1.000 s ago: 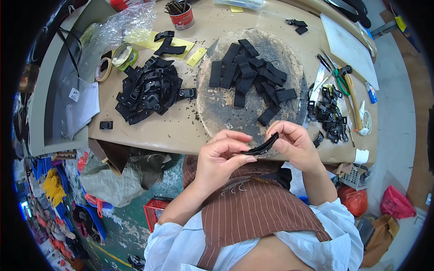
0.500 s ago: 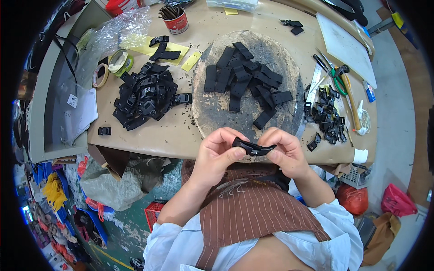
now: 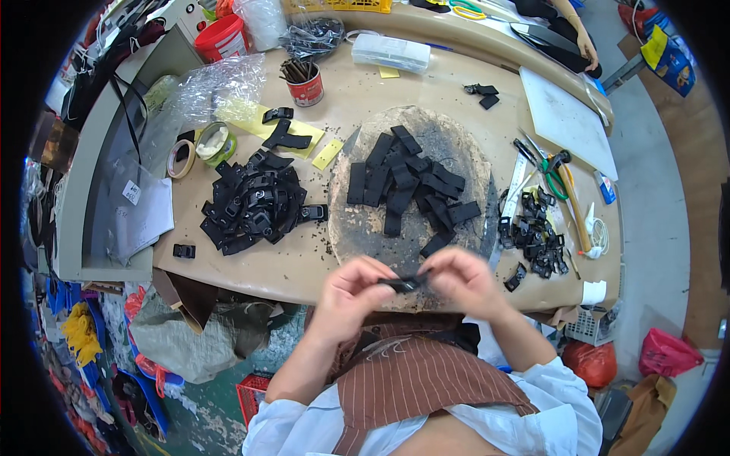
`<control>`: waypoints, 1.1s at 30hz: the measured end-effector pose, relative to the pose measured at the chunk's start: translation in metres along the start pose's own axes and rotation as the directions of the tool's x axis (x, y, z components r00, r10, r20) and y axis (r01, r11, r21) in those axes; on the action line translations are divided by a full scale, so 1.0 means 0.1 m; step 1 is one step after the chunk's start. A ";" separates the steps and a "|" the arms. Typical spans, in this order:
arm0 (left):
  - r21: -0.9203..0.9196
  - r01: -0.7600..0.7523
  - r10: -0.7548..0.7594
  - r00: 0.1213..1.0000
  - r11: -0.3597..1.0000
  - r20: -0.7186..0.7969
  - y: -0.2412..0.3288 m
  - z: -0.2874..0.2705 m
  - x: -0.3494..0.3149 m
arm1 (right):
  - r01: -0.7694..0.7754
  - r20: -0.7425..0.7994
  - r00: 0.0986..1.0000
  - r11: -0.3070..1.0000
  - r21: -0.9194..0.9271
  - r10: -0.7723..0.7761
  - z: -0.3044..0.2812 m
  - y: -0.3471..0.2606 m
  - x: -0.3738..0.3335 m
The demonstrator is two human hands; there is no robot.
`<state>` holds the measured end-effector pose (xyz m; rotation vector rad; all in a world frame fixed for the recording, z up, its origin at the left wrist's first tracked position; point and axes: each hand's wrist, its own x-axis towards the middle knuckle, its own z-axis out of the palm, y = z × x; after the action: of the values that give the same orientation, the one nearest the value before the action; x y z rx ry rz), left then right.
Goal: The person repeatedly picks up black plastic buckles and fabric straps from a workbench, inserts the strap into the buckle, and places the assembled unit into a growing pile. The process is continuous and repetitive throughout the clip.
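Above the front edge of the bench, my left hand (image 3: pixel 344 298) pinches one end of a short black strap with a buckle (image 3: pixel 404 285). At its other end, the fingertips of my right hand (image 3: pixel 470 287) are closed on the strap, slightly blurred. Just beyond my hands lies a round, worn board (image 3: pixel 346 239) with a heap of black strap pieces (image 3: pixel 403 182) on it. To the left is a pile of black straps with buckles (image 3: pixel 251 201). A cluster of loose black buckles (image 3: pixel 536 235) lies on the right.
A hammer (image 3: pixel 578 213), green-handled scissors (image 3: pixel 553 178) and a metal ruler (image 3: pixel 517 178) lie at the right. A red tin (image 3: pixel 306 90), a tape roll (image 3: pixel 181 158) and a white board (image 3: pixel 566 125) stand or lie farther back. Another person's arm (image 3: pixel 582 34) shows at the far right.
The view has tilted up, so more of the bench's far side shows. My hands have come closer together, and the strap between them has turned and looks shorter.
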<state>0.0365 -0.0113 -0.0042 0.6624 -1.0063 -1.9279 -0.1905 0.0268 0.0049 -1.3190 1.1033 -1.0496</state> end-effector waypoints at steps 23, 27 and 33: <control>0.217 0.132 -0.147 0.988 0.967 0.054 -0.15 0.42 0.23 | 0.159 0.000 0.984 0.879 -0.450 -0.178 -0.12 -0.41 0.09; 0.164 0.290 -0.294 0.956 0.943 0.001 -0.04 0.36 0.15 | 0.375 0.141 0.926 0.808 -0.454 -0.351 -0.04 -0.39 0.10; 0.337 0.266 -0.284 0.959 0.903 0.005 0.02 0.36 0.05 | 0.554 0.305 0.832 0.706 -0.441 -0.463 -0.06 -0.28 0.08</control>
<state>0.0085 -0.0018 0.0163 0.9946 -1.3522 -2.0426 -0.1941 0.0175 0.0328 -2.2103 0.9302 -1.0338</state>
